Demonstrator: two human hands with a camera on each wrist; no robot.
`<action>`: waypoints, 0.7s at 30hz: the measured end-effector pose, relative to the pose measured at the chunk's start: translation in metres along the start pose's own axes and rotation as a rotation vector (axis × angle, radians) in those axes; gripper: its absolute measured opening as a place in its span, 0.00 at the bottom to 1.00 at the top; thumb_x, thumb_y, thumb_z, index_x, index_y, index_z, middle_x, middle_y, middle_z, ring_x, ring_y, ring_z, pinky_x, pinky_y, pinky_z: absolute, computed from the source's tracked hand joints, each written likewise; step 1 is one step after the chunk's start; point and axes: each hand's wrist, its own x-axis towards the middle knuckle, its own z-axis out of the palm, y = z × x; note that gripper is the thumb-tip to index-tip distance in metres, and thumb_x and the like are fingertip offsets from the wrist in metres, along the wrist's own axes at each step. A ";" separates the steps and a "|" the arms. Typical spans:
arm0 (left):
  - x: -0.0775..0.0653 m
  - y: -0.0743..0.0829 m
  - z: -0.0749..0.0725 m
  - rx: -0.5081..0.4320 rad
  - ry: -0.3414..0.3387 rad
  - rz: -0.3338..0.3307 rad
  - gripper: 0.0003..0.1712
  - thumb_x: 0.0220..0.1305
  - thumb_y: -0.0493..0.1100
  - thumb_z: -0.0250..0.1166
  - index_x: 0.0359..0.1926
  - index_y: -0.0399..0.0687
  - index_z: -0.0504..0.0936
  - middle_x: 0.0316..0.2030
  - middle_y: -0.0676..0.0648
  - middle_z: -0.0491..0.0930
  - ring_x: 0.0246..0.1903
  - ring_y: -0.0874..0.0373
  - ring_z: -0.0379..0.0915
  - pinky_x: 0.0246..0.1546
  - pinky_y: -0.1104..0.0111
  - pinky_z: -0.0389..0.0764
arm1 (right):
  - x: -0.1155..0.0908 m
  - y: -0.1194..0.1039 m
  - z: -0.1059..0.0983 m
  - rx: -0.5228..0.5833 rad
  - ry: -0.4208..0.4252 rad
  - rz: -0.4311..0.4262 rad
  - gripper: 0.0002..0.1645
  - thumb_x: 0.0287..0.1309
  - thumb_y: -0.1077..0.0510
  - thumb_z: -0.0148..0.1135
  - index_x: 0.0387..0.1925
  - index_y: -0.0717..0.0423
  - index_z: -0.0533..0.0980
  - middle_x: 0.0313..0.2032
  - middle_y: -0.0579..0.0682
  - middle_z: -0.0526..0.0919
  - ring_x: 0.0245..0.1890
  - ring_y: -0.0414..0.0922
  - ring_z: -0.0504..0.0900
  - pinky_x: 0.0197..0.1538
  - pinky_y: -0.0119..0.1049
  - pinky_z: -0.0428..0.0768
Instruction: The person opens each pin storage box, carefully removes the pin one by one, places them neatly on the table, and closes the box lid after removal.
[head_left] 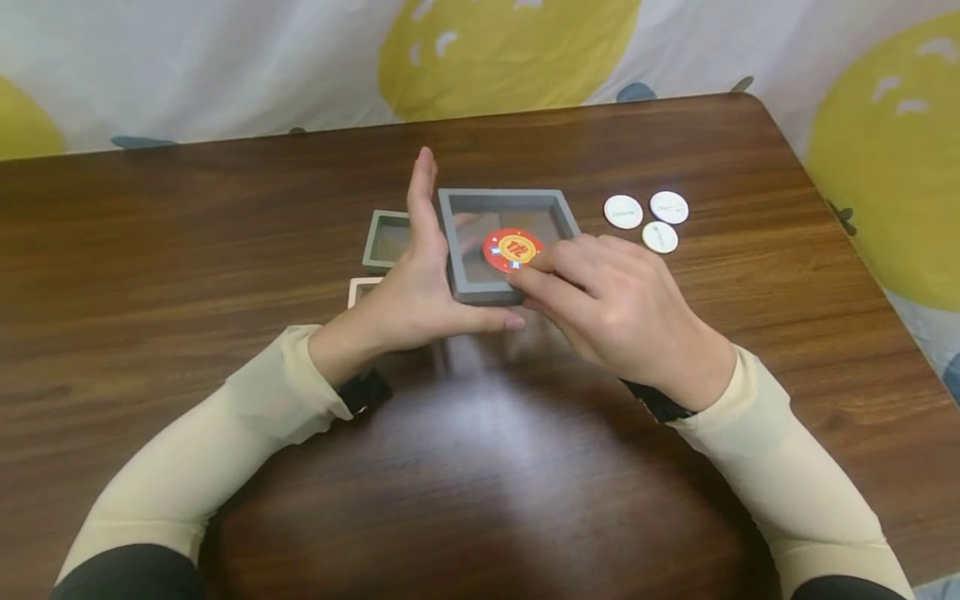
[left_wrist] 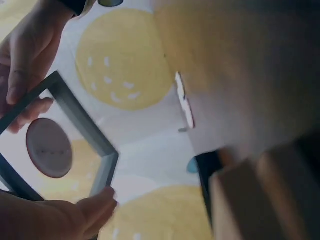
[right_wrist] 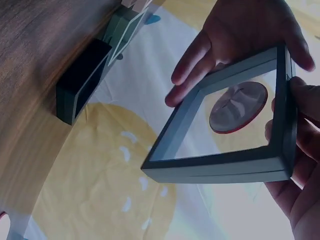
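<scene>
A square grey display frame [head_left: 501, 200] with a clear film window is held tilted above the table. Within its window sits a round red badge [head_left: 514, 247] with a yellow centre; the badge's dark back [right_wrist: 239, 107] shows in the right wrist view. My left hand [head_left: 416, 292] supports the frame's left and lower sides in the crook between straight fingers and extended thumb. With thumb and fingers, my right hand [head_left: 618, 304] pinches the lower right edge, its fingertips close to the badge. Behind the film, some right fingertips are partly hidden.
Three white round badges [head_left: 623, 212] lie face down at the right. Beyond my left hand are a green frame [head_left: 386, 237] and a pale pink frame [head_left: 363, 290], both partly covered. A dark frame [right_wrist: 82, 82] also shows in the right wrist view. A patterned cloth [head_left: 262, 67] borders the wooden table.
</scene>
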 end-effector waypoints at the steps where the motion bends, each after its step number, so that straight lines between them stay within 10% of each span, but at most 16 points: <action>1: 0.000 -0.001 0.001 -0.025 0.006 0.000 0.81 0.36 0.26 0.76 0.69 0.57 0.19 0.73 0.41 0.33 0.70 0.47 0.52 0.69 0.54 0.64 | 0.000 0.000 0.000 -0.008 -0.001 -0.001 0.09 0.57 0.67 0.58 0.38 0.62 0.83 0.28 0.52 0.82 0.23 0.49 0.76 0.26 0.41 0.78; 4: 0.001 -0.002 0.002 -0.090 0.016 -0.008 0.77 0.38 0.24 0.73 0.70 0.58 0.23 0.72 0.46 0.22 0.71 0.45 0.48 0.69 0.53 0.63 | 0.000 -0.001 -0.001 -0.027 0.012 0.006 0.10 0.56 0.67 0.57 0.37 0.61 0.83 0.28 0.52 0.82 0.23 0.49 0.77 0.25 0.41 0.78; 21: -0.002 0.002 0.010 -0.421 0.029 0.082 0.68 0.37 0.12 0.62 0.70 0.56 0.34 0.65 0.50 0.38 0.56 0.46 0.67 0.49 0.74 0.80 | 0.004 -0.002 0.002 -0.136 0.096 -0.042 0.13 0.61 0.63 0.58 0.45 0.59 0.82 0.35 0.54 0.88 0.36 0.51 0.88 0.37 0.46 0.86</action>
